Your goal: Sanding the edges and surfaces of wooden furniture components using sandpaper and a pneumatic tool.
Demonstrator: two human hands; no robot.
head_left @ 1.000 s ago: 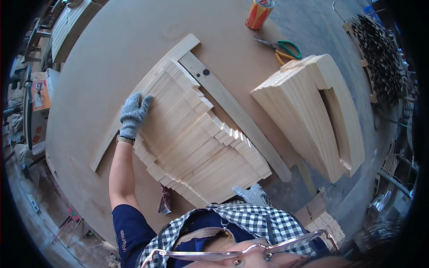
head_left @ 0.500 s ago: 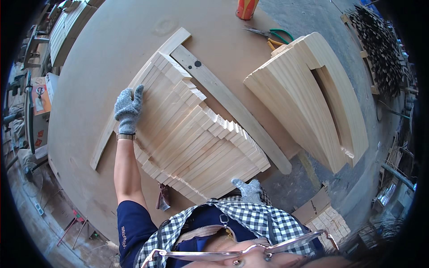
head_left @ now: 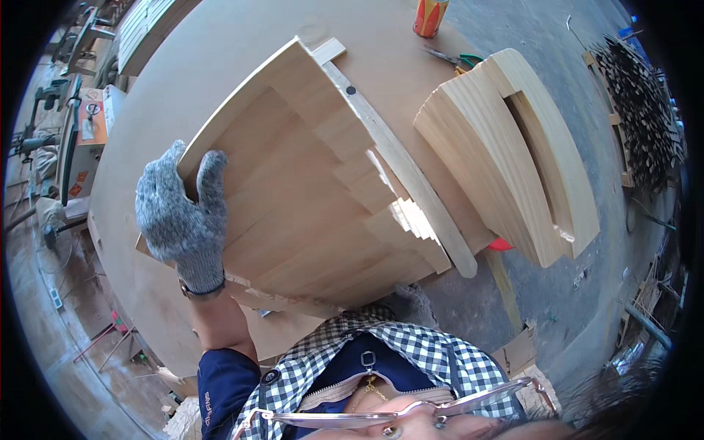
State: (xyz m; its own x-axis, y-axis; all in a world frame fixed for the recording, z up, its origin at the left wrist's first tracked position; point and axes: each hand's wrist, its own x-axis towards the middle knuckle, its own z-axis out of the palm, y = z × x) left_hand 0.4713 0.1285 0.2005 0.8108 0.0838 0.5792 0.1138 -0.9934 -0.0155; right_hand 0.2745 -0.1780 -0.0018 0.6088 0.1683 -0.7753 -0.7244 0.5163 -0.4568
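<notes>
1. Pale, honey-toned wood makes up the wooden panel (head_left: 293, 183), a broad sheet of strips set side by side, their faint seams and grain running slantwise across a smooth face.
2. The left hand (head_left: 183, 213), in a grey knitted glove, pinches the panel's long edge: thumb on the upper face, other fingers round the outside. The panel stretches rightward from this grip, and its gripped edge looks raised off the table (head_left: 121, 191).
3. Across the panel from the grip, the strip ends form uneven steps, with bright patches catching light; nearer the wearer, another ragged end shows below the grip.
4. The right hand (head_left: 418, 304), gloved too, is at the panel's near corner, right of and below the left grip; it is mostly hidden, so I cannot tell how its fingers stand.
5. Beyond the stepped edge from the grip lies a straight wooden bar (head_left: 429, 202); farther right stands a curved wooden block (head_left: 469, 147) with a long slot.
</notes>
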